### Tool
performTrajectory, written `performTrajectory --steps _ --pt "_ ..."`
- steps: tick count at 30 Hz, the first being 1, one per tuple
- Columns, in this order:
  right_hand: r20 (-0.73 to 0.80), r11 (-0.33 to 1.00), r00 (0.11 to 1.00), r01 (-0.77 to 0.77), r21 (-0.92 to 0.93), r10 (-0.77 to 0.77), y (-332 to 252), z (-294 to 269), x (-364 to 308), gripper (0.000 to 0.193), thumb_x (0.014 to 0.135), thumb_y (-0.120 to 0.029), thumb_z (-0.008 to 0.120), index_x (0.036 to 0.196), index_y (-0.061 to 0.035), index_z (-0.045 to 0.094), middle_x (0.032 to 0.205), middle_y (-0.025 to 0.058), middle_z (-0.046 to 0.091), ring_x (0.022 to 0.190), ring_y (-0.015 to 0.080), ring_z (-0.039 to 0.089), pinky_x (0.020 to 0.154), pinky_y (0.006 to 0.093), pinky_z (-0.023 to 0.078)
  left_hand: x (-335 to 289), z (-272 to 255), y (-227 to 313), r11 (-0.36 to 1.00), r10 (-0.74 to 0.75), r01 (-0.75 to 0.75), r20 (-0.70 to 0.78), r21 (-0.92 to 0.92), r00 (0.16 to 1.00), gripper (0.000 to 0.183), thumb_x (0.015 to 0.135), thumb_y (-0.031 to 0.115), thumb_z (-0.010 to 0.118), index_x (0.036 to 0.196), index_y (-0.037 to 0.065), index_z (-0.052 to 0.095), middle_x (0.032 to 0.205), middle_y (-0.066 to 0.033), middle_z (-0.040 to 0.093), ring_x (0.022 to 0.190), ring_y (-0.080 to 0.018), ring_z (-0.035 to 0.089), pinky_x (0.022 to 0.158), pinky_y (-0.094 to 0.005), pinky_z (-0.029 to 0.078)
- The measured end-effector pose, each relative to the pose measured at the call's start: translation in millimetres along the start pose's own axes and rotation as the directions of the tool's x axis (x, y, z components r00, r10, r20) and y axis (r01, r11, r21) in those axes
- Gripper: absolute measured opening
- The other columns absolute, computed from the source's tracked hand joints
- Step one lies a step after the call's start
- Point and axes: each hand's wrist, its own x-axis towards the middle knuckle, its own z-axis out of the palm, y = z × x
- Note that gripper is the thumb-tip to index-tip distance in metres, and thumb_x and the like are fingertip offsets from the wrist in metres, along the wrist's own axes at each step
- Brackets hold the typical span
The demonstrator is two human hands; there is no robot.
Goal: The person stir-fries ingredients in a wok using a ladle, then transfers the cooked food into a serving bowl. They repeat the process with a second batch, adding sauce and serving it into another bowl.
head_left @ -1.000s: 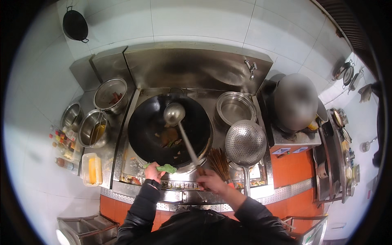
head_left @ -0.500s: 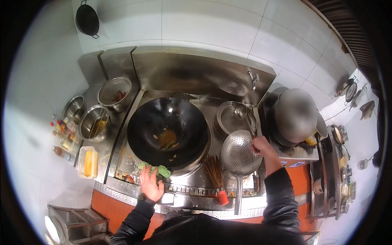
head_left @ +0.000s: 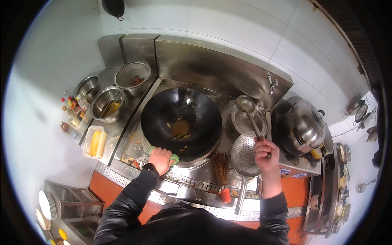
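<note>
My left hand (head_left: 161, 161) is closed over a green cloth (head_left: 174, 158) at the near rim of the black wok (head_left: 163, 118). Oily brown liquid and a few small food bits lie in the wok's bottom. My right hand (head_left: 267, 154) grips the handle of a metal ladle (head_left: 245, 103), its fingers wrapped round. The ladle's bowl is above the far part of a metal pot with a strainer (head_left: 265, 122). Below the ladle handle rests a perforated skimmer (head_left: 243, 157), its handle pointing toward me.
A bamboo brush (head_left: 221, 171) with a red grip lies right of the wok. Metal bowls (head_left: 105, 104), a tub of yellow contents (head_left: 94, 141) and bottles (head_left: 75, 110) stand left. A lidded steel pot (head_left: 308, 124) is at right, and a tap (head_left: 272, 85) projects from the backsplash.
My left hand has closed over the green cloth at the wok rim. My right hand has raised the ladle's bowl from the pot. The whole view has shifted.
</note>
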Motion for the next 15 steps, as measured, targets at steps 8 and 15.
performTrajectory --steps 8,15 --pt "-0.024 0.987 0.987 -0.159 -0.035 0.158 65.1 33.8 -72.2 0.039 0.092 -0.01 0.053 0.128 0.0043 0.05 0.08 -0.0057 0.05 0.055 0.0015 0.045 0.047 0.0203 0.034 -0.1 14.1 7.9 0.999 -0.045 0.045 0.028 -0.003 0.999 0.025 0.083 0.032 0.067 0.091 0.008 0.064 0.087 -0.0109 0.064 0.089 -0.0315 0.059 0.086 -0.0447 0.042" --pt "-0.265 0.828 0.958 -0.235 -0.508 0.11 96.9 29.3 -101.2 0.043 0.088 0.001 0.054 0.131 0.0054 0.049 0.076 -0.0005 0.051 0.049 0.0027 0.04 0.041 0.0197 0.03 -3.0 6.6 18.0 0.999 -0.035 0.034 -0.053 -0.028 0.998 0.023 0.082 0.03 0.068 0.09 0.009 0.065 0.088 -0.0108 0.063 0.091 -0.0319 0.058 0.09 -0.0456 0.042"
